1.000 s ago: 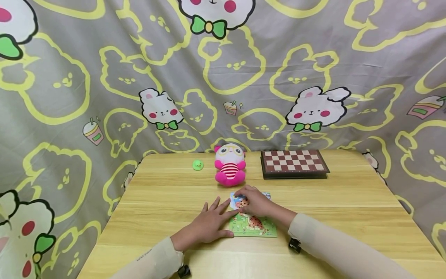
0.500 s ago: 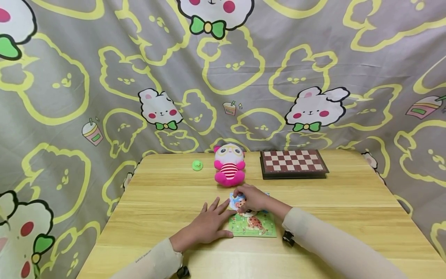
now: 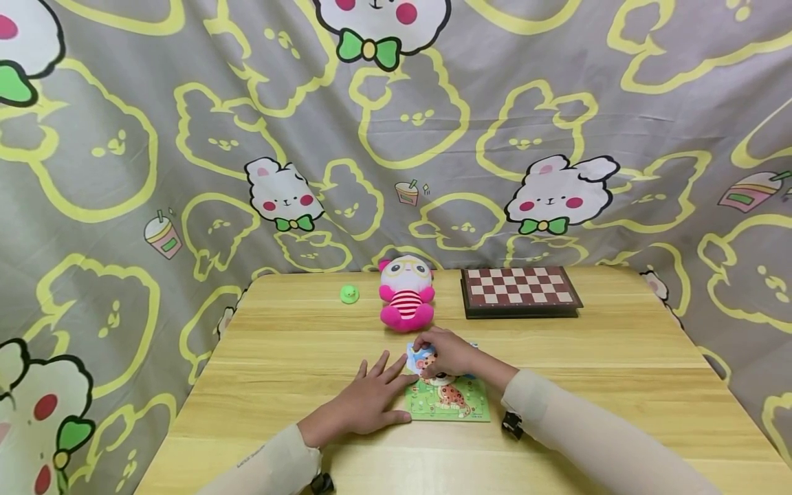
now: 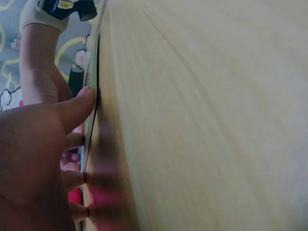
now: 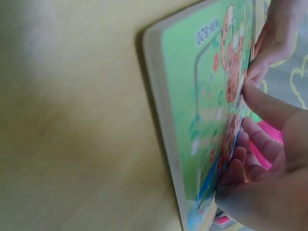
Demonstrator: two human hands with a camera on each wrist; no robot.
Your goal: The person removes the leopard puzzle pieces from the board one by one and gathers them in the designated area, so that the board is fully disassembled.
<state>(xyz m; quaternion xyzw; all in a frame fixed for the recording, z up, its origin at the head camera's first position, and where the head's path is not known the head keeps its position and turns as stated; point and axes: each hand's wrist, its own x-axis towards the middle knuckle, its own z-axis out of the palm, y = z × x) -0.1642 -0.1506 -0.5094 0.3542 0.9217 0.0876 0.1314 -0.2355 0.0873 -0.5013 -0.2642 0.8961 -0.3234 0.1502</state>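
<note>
A flat jigsaw puzzle (image 3: 454,405) with a cartoon leopard on green grass and blue sky lies on the table in front of the person. The left hand (image 3: 365,402) rests flat at its left side, fingers spread, fingertips and thumb touching the edge. Over the puzzle's upper part, the right hand (image 3: 452,354) has its thumb and index finger bent around a puzzle piece (image 3: 427,361) by the leopard's head. The right wrist view shows the thumb (image 5: 264,101) touching the picture and the other fingers curled. The right hand hides part of the upper right.
Behind the puzzle sits a pink and white plush toy (image 3: 406,295) in a striped shirt. To its left is a small green duck toy (image 3: 349,294). A folded chessboard box (image 3: 520,289) lies at the back right. A patterned curtain (image 3: 396,137) closes off the wooden table's (image 3: 278,344) far side.
The right wrist and forearm have shifted slightly left, and more of the leopard's face shows under the hand. The left hand stays in place against the puzzle.
</note>
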